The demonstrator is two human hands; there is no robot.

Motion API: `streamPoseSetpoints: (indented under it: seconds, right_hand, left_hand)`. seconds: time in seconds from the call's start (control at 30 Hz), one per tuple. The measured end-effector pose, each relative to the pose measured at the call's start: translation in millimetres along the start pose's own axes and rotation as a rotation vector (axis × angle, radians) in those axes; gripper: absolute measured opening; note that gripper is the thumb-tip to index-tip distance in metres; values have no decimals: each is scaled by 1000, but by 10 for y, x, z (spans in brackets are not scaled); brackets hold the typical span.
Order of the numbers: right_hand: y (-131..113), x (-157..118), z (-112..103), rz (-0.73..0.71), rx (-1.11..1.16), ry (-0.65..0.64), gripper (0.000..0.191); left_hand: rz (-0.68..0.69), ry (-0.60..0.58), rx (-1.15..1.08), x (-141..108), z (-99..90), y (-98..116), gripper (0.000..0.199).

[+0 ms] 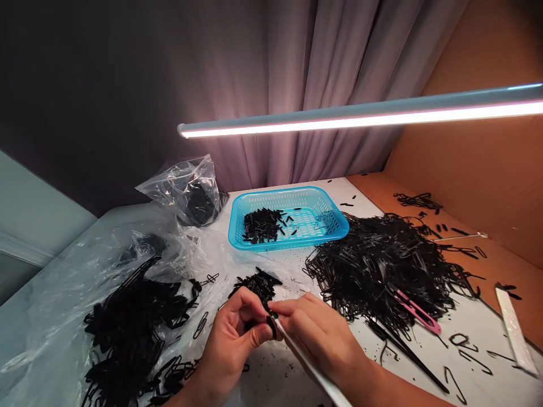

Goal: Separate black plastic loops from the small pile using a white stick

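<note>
Piece point(272, 327), black, pinched in left hand point(231, 333), right hand point(324, 334) curled just beside, hold unclear

Looking like a makeshift workshop: showing a tube lamp point(360, 117) above the worktop point(292, 264), curtain point(292, 68) behind its far edge, black pieces point(373, 260) heaped toward its right edge.

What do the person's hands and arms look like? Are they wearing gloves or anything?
The left hand and the right hand are both bare, with no gloves. No sleeve, watch or bracelet shows on the parts of the arms in view. Some fingers are partly hidden, so I can't be sure about rings.
</note>
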State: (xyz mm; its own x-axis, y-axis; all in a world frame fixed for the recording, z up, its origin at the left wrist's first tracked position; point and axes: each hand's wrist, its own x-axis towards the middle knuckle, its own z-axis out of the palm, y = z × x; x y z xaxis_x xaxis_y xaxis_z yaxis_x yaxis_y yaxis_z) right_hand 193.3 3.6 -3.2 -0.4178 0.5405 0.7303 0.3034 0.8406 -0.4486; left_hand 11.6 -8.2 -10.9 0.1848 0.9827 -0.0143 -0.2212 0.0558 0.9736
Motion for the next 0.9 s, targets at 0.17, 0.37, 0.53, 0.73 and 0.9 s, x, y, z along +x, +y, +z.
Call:
streamPoseSetpoints:
  seconds: [0.17, 0.37, 0.53, 0.73, 0.9]
  right_hand:
    - [138, 8, -52, 504, 300, -26, 10]
    - [77, 80, -99, 341, 446, -45, 9]
    - [56, 62, -67, 220, 415, -30, 7]
    - [89, 36, -50, 164, 365, -32, 9]
    - [109, 44, -50, 99, 307, -39, 22]
  left_hand:
    - [-43, -39, -46, 16, 0, 9, 17]
    - [-15, 24, -76, 39, 8, 41, 12]
    - [49, 58, -114, 57, -6, 3, 19]
    - [73, 51, -116, 58, -7, -25, 19]
    - [62, 64, -97, 55, -24, -40, 19]
